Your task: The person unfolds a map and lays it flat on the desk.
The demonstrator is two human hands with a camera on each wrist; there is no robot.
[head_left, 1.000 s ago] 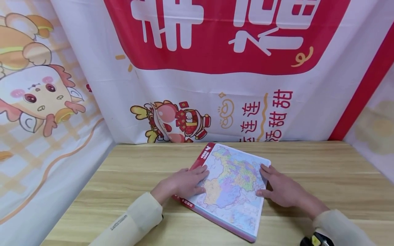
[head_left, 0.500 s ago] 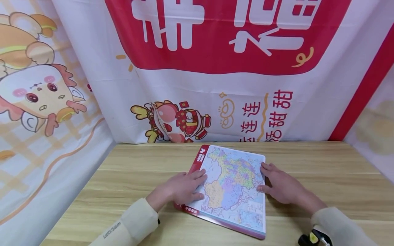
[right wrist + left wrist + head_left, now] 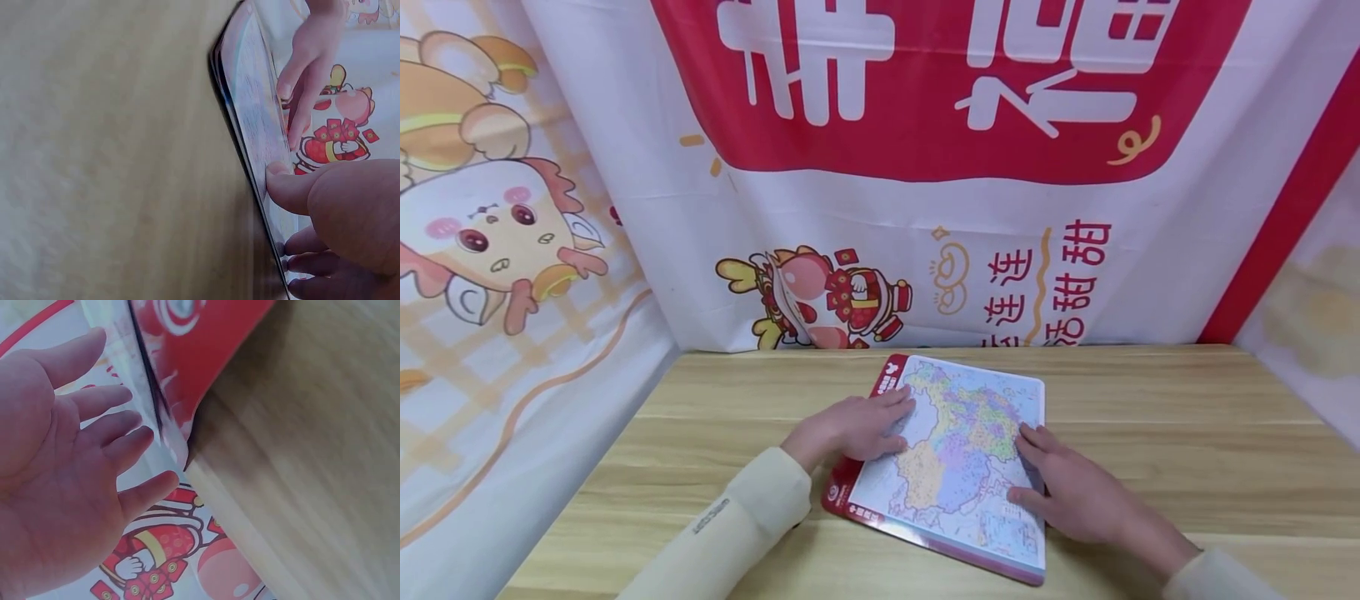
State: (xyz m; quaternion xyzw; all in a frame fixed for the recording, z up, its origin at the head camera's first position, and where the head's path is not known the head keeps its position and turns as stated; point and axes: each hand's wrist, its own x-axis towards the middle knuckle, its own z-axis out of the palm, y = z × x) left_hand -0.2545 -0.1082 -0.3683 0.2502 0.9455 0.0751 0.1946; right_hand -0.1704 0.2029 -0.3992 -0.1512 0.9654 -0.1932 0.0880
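Note:
A flat map board with a red border lies on the table, slightly turned. In the right wrist view, thin layered edges show along the board's side. My left hand rests on its upper-left part, fingers straight and reaching onto the printed map. The left wrist view shows that hand with fingers spread and loosely extended beside the red corner. On the right edge rests my right hand, its thumb and fingertips touching the map's surface. What lies beneath the board is hidden.
The wood-grain table extends on both sides of the board. A white cloth with red printing hangs at the table's back edge. Another printed cloth stands along the left side.
The board first turned and shifted slightly, then stayed almost in place. Over the last half second my left hand slid away from me along it, while my right hand came nearer and leftward.

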